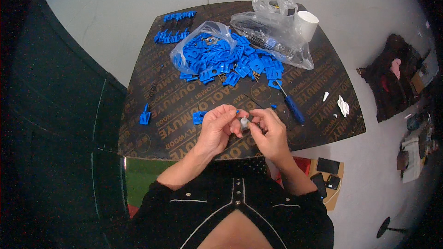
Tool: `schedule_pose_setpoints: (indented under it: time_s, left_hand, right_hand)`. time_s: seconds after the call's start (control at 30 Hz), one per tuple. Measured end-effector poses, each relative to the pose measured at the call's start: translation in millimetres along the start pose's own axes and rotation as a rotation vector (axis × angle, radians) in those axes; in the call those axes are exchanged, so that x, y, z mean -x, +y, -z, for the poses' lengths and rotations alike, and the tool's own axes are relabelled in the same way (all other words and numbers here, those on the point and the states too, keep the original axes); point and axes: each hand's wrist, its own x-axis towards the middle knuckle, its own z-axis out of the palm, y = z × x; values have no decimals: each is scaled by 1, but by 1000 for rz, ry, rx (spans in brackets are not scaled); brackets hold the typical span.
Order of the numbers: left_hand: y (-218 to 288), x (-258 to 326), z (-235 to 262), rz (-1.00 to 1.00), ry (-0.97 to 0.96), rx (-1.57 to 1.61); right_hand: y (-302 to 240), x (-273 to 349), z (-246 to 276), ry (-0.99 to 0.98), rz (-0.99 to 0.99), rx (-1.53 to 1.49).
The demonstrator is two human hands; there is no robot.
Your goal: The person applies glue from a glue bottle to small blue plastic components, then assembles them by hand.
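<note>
Near the front of the dark printed board, my left hand (218, 127) pinches a small blue plastic piece (237, 111) between thumb and forefinger. My right hand (269, 131) closes on a small translucent whitish bottle (244, 122), close against my left fingers. Most of that bottle is hidden by the fingers. Just beyond my left hand lies a flat blue plastic part (199, 117), partly covered by the hand. Past my right hand rests a screwdriver (293, 108) with a blue handle, its shaft reaching toward the blue pile. A tiny blue bit (274, 106) lies beside my right fingers.
A heap of blue plastic parts (217, 57) spills from a clear bag. Behind it are a bag of black springs (267, 37) and a white cup (307, 25). Blue assemblies (171, 36) stand far left, another (145, 115) nearer. A white cone cap (326, 96) and crumpled tissue (343, 106) lie right.
</note>
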Motion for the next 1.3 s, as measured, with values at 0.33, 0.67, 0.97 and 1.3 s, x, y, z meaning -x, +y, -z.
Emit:
schedule_pose_setpoints:
  time_s: [0.33,0.67,0.97,1.3]
  left_hand:
    - [0,-1,-2,10,-8,36]
    - [-4,-1,2,31,10,81]
    - [-5,-1,1,-152,131,31]
    - [-9,-4,-17,-172,197,103]
  right_hand:
    - [9,12,-9,-11,-158,-31]
    - [13,8,-17,-50,-154,27]
    - [0,6,-10,-78,-111,20]
    - [-25,0,-8,-18,36,-48]
